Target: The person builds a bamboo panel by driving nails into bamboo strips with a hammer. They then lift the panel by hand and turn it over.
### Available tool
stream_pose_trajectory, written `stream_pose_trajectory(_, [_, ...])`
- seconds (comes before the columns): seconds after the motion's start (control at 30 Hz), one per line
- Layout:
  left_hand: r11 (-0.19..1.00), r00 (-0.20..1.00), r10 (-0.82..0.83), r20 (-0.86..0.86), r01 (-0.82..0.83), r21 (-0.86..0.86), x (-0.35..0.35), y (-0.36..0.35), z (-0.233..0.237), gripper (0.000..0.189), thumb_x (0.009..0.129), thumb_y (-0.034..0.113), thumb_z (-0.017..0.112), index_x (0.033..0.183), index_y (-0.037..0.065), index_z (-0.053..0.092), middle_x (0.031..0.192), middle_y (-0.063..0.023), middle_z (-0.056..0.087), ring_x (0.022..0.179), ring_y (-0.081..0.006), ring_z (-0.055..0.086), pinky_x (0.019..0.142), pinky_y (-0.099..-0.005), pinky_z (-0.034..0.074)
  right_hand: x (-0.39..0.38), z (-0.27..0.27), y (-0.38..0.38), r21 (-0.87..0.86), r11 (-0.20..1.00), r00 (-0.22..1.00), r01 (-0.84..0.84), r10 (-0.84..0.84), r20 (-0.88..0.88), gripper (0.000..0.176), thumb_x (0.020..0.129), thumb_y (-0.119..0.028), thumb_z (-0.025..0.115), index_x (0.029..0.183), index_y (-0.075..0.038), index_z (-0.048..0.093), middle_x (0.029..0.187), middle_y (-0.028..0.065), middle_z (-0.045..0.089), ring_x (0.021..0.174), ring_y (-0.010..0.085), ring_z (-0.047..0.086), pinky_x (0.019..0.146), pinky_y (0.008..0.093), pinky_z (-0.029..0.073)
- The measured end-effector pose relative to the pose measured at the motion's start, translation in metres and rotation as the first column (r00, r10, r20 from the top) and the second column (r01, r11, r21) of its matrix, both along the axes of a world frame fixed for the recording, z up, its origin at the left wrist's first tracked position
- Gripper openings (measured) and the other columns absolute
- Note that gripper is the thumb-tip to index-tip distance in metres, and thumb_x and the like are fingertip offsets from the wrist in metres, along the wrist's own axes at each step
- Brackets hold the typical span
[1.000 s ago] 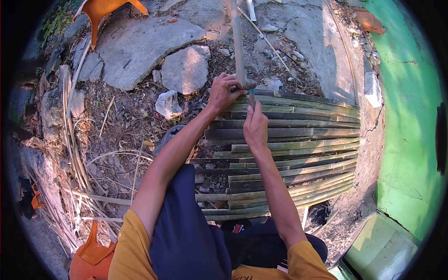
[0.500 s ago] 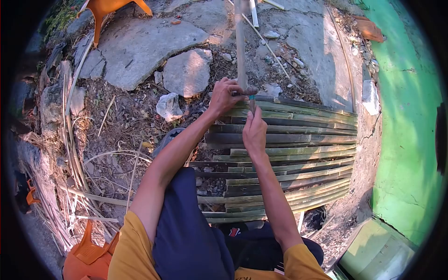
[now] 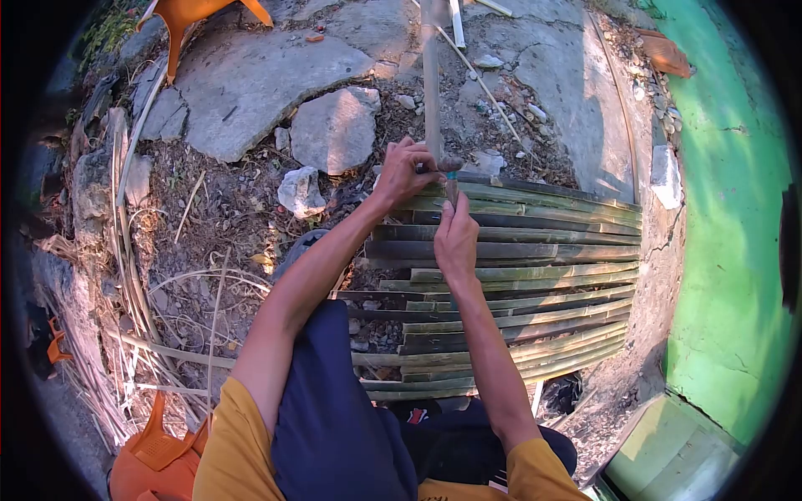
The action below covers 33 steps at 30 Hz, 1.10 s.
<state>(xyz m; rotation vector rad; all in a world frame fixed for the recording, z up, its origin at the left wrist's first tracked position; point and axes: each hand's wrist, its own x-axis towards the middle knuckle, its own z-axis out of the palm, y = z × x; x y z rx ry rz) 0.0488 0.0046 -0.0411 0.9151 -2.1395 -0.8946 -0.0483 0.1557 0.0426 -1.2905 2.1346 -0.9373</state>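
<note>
Closest in, navy trousers [image 3: 334, 417] and yellow sleeves, the person seated at the near edge of the bamboo slat mat [image 3: 543, 250] spread on the ground. An orange plastic chair [image 3: 159, 459] lies off the mat's near left corner.

Up over the mat, the right hand [image 3: 457, 238] rests across the slats near the far edge. Its grip is closed, fingers pinched round a slim tool [image 3: 451, 185] with a teal band, too small to name for sure. The tool's tip meets the foot of the upright bamboo strip [image 3: 430, 92].

Just past it, at the mat's far edge, the left hand [image 3: 403, 171] is wrapped tight around that same strip, low down, right where it touches the mat.

What has changed over the last second? Very little. Both hands sit a touch lower in the view, but they keep the same holds and the tool stays at the same spot. To my eye the work is still at that joint, steady pressure and no re-grip.

Beyond the mat lie a flat grey stone [image 3: 334, 125] and broken concrete. To the mat's right stands the green wall [image 3: 735, 209].
</note>
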Motion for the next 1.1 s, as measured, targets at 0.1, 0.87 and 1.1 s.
stream_pose_trajectory(0.1, [1.000, 1.000, -0.003, -0.009, 0.003, -0.017, -0.001, 0.001, -0.002, 0.028, 0.070, 0.035, 0.093, 0.073, 0.014, 0.074, 0.083, 0.0027, 0.069, 0.092, -0.0212, 0.057, 0.086, -0.0391, 0.036, 0.002, 0.023, -0.004, -0.012, 1.000, 0.998, 0.011, -0.011, 0.054, 0.033, 0.110, -0.015, 0.047, 0.133, 0.008, 0.052, 0.086, 0.0376, 0.066, 0.082, 0.0571, 0.065, 0.067, 0.0633, 0.043])
stream_pose_trajectory(0.87, [0.999, 1.000, -0.013, -0.013, 0.014, 0.033, 0.000, 0.004, 0.001, 0.029, 0.073, 0.029, 0.094, 0.072, 0.011, 0.072, 0.079, 0.0019, 0.069, 0.089, -0.0199, 0.059, 0.087, -0.0394, 0.034, -0.009, 0.011, -0.006, -0.014, 1.000, 1.000, 0.000, 0.000, -0.031, 0.024, 0.112, -0.016, 0.046, 0.125, 0.002, 0.053, 0.074, 0.0287, 0.065, 0.072, 0.0510, 0.066, 0.060, 0.0571, 0.044])
stream_pose_trajectory(1.1, [0.999, 0.999, -0.015, 0.046, 0.013, 0.048, 0.000, 0.000, -0.004, 0.028, 0.074, 0.030, 0.094, 0.072, 0.012, 0.073, 0.079, 0.0017, 0.070, 0.090, -0.0208, 0.061, 0.088, -0.0403, 0.035, -0.003, -0.021, 0.002, -0.163, 0.987, 0.995, 0.011, -0.027, -0.096, 0.026, 0.113, -0.018, 0.047, 0.125, 0.002, 0.057, 0.073, 0.0255, 0.064, 0.068, 0.0468, 0.067, 0.060, 0.0541, 0.045])
